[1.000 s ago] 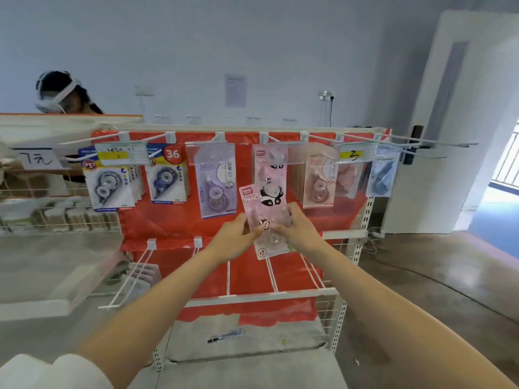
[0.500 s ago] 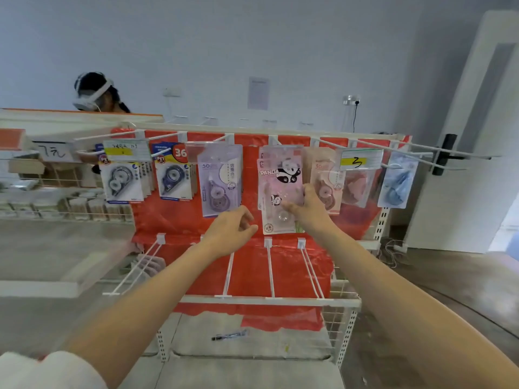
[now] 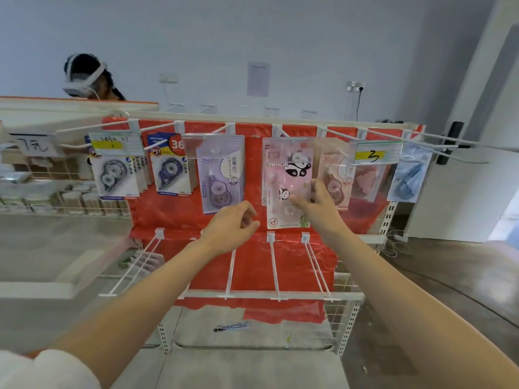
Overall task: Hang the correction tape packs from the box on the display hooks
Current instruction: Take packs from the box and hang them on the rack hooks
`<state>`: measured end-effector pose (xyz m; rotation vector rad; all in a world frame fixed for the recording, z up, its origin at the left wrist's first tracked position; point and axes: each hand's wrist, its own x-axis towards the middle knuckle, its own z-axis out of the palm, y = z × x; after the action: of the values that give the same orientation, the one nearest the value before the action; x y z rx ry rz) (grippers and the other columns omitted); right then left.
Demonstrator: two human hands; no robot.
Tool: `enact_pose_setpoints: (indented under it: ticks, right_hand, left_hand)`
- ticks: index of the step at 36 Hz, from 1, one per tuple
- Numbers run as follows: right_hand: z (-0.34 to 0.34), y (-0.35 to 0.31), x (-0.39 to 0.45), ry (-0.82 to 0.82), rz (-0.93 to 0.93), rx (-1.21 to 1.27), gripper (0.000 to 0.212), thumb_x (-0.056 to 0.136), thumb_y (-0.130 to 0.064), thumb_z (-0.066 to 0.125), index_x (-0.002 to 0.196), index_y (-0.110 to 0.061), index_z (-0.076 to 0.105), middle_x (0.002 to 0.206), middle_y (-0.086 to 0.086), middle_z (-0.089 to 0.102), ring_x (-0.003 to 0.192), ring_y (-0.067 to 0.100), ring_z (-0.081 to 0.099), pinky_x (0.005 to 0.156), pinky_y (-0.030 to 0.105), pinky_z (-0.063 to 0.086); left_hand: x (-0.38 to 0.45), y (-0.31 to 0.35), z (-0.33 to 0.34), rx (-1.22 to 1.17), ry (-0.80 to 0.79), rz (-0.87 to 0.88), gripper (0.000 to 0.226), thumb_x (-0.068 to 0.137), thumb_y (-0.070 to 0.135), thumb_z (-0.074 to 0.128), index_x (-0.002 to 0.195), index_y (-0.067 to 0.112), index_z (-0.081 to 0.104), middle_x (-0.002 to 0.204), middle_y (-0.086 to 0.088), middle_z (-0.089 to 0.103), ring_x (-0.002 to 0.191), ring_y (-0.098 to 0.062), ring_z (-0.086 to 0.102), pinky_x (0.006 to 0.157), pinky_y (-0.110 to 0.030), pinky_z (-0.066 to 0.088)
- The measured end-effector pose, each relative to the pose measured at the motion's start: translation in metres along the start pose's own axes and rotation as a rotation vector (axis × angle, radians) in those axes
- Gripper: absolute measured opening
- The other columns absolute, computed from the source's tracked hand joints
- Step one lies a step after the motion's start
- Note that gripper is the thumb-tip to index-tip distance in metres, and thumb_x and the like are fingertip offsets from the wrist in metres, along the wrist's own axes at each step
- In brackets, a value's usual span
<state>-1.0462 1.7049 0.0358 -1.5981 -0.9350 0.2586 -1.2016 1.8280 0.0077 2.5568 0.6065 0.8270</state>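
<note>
The red-backed display rack carried a top row of white hooks with hanging packs. The pink panda correction tape pack hung at the fourth hook, between a purple pack and a peach one. The right hand pinched its lower right side. The left hand hovered just left, fingers loosely curled, holding nothing.
</note>
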Motion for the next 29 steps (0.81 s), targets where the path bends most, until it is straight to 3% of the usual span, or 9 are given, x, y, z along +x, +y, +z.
enact_pose_setpoints:
  ticks: [8,13,18,23,25,29]
  right_hand:
    - [0.013,0.004,0.029,0.045,0.080,-0.134,0.039,0.086,-0.033,0.067,0.108,-0.011,0.043,0.111,0.012,0.060,0.103,0.028,0.058,0.092,0.048,0.048]
    - [0.024,-0.002,0.046,0.061,0.104,-0.191,0.033,0.091,-0.029,0.062,0.105,-0.007,0.041,0.103,0.010,0.053,0.093,0.022,0.050,0.073,0.034,0.039]
    - [0.037,-0.005,0.062,0.093,0.090,-0.281,0.023,0.093,-0.023,0.056,0.104,-0.011,0.040,0.117,0.012,0.048,0.101,0.027,0.048,0.079,0.036,0.038]
    - [0.044,-0.004,0.069,0.133,0.097,-0.410,0.044,0.095,-0.023,0.054,0.132,-0.003,0.042,0.128,0.019,0.046,0.114,0.035,0.050,0.089,0.039,0.039]
    - [0.042,-0.003,0.069,0.128,0.083,-0.499,0.047,0.095,-0.026,0.055,0.133,-0.003,0.043,0.128,0.020,0.045,0.116,0.037,0.049,0.088,0.040,0.039]
    - [0.034,0.001,0.063,0.172,0.080,-0.557,0.053,0.091,-0.037,0.061,0.122,0.003,0.043,0.116,0.020,0.056,0.107,0.033,0.053,0.073,0.033,0.036]
  left_hand:
    - [0.025,-0.012,0.002,0.167,-0.098,0.137,0.022,0.093,0.029,0.058,0.110,0.014,0.057,0.096,0.002,0.062,0.087,-0.016,0.060,0.080,-0.033,0.049]
    - [0.038,-0.027,0.009,0.201,-0.153,0.231,0.023,0.092,0.028,0.058,0.110,0.013,0.057,0.100,-0.001,0.060,0.089,-0.019,0.059,0.079,-0.033,0.048]
    - [0.051,-0.040,0.017,0.182,-0.215,0.306,0.022,0.090,0.027,0.057,0.108,0.013,0.057,0.096,0.000,0.058,0.089,-0.021,0.058,0.080,-0.036,0.048]
    - [0.064,-0.043,0.026,0.165,-0.282,0.385,0.020,0.091,0.026,0.056,0.106,0.012,0.056,0.089,0.007,0.048,0.088,-0.019,0.056,0.080,-0.036,0.047]
    - [0.070,-0.043,0.031,0.159,-0.308,0.416,0.021,0.091,0.026,0.056,0.106,0.012,0.056,0.089,0.007,0.047,0.089,-0.022,0.057,0.079,-0.036,0.048]
    - [0.078,-0.036,0.045,0.163,-0.342,0.500,0.023,0.092,0.028,0.056,0.109,0.012,0.056,0.092,0.003,0.053,0.090,-0.022,0.058,0.078,-0.034,0.046]
